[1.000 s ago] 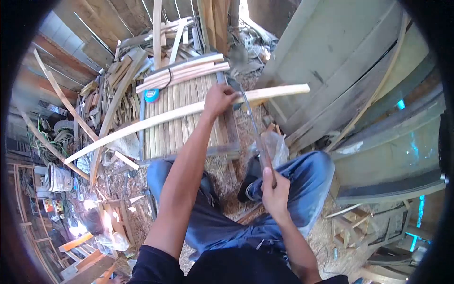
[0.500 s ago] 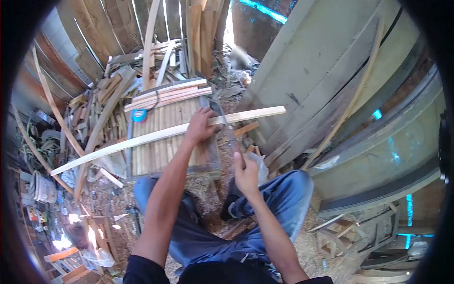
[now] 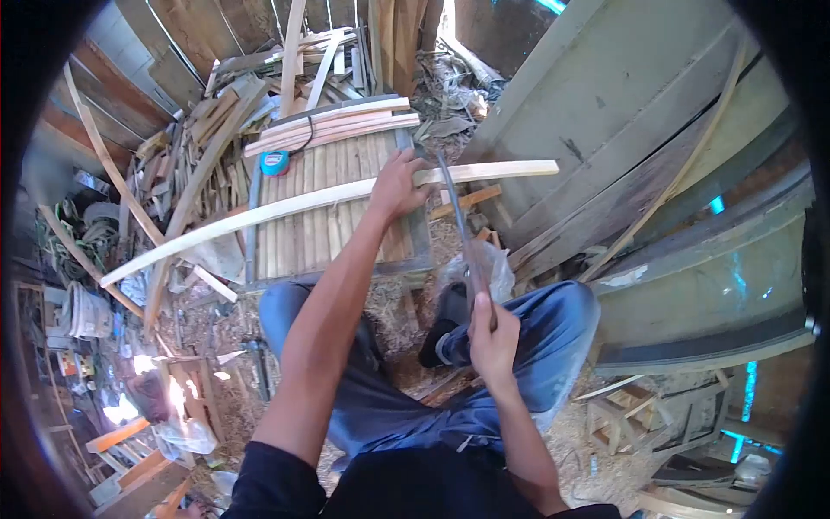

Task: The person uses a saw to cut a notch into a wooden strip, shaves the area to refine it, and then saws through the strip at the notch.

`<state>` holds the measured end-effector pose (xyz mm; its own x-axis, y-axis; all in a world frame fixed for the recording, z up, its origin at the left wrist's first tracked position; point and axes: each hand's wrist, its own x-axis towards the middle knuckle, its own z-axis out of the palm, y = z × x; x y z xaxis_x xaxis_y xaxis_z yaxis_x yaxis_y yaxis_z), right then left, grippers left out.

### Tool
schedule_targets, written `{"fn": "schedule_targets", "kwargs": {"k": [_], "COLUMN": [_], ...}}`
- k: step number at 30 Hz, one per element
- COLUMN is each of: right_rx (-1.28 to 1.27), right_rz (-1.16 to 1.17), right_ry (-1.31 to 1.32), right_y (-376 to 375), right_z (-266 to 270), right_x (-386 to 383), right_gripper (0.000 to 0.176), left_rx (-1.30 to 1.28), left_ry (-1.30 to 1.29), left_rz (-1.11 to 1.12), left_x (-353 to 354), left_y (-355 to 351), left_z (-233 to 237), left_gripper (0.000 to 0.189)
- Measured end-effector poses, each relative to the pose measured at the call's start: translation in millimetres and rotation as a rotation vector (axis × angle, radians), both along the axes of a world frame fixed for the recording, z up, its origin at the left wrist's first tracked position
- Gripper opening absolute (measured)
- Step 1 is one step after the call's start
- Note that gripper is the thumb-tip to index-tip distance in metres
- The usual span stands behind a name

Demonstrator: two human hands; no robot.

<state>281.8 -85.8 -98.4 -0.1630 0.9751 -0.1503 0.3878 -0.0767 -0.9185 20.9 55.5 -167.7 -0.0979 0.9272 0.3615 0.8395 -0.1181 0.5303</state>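
Note:
A long, pale, slightly curved wooden strip lies across a low slatted bench, its right end jutting past the bench edge. My left hand is closed over the strip near that edge, pressing it down. In my right hand is the handle of a handsaw. Its narrow blade crosses the strip just right of my left hand, pointing away from me. Whether the teeth have cut into the wood cannot be made out.
At the bench's far side lie several shorter strips and a turquoise tape measure. Scrap wood is heaped behind and left. Large panels lean at right. A clear plastic bag lies near my foot.
My right hand has drawn the saw back toward my body, so more blade shows on the near side of the strip. My left hand stays on the strip. The view has shifted.

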Motion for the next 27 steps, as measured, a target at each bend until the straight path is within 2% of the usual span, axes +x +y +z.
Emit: {"fn": "schedule_targets", "kwargs": {"k": [2, 5, 7, 12, 15, 17, 19, 22, 23, 25, 26, 27], "right_rx": [0.207, 0.187, 0.269, 0.157, 0.094, 0.245, 0.167, 0.200, 0.105, 0.183, 0.026, 0.046], "right_rz": [0.020, 0.014, 0.057, 0.002, 0.054, 0.007, 0.044, 0.060, 0.048, 0.011, 0.015, 0.034], "right_ry": [-0.085, -0.072, -0.104, 0.026, -0.089, 0.001, 0.057, -0.014, -0.019, 0.008, 0.012, -0.011], "right_y": [25, 64, 69, -5, -1, 33, 73, 68, 49, 13, 1, 6], "right_z": [7, 3, 1, 13, 8, -13, -18, -2, 10, 12, 14, 13], "right_x": [-27, -54, -56, -5, 0, -26, -48, -45, -31, -2, 10, 6], "right_gripper": [0.048, 0.047, 0.051, 0.047, 0.039, 0.043, 0.046, 0.049, 0.046, 0.043, 0.040, 0.040], "left_rx": [-0.006, 0.010, -0.015, -0.075, -0.072, -0.046, -0.064, -0.087, -0.109, -0.120, -0.107, -0.105], "left_ry": [0.037, -0.017, 0.005, -0.019, -0.002, 0.018, 0.020, 0.008, 0.000, -0.013, -0.016, -0.018], "left_rz": [0.002, -0.039, -0.073, -0.047, -0.029, -0.031, -0.046, -0.063, -0.065, -0.037, -0.030, -0.028], "left_x": [-3, -3, -5, -1, -2, -2, -2, -4, -3, -5, -2, -2], "left_y": [0, 1, 3, 0, -2, 4, 4, 6, 6, 7, 8, 4], "left_z": [-1, 1, 7, 9, 5, 1, 3, 4, 5, 7, 7, 4], "left_gripper": [0.036, 0.038, 0.037, 0.036, 0.037, 0.038, 0.038, 0.040, 0.040, 0.041, 0.041, 0.041]}}
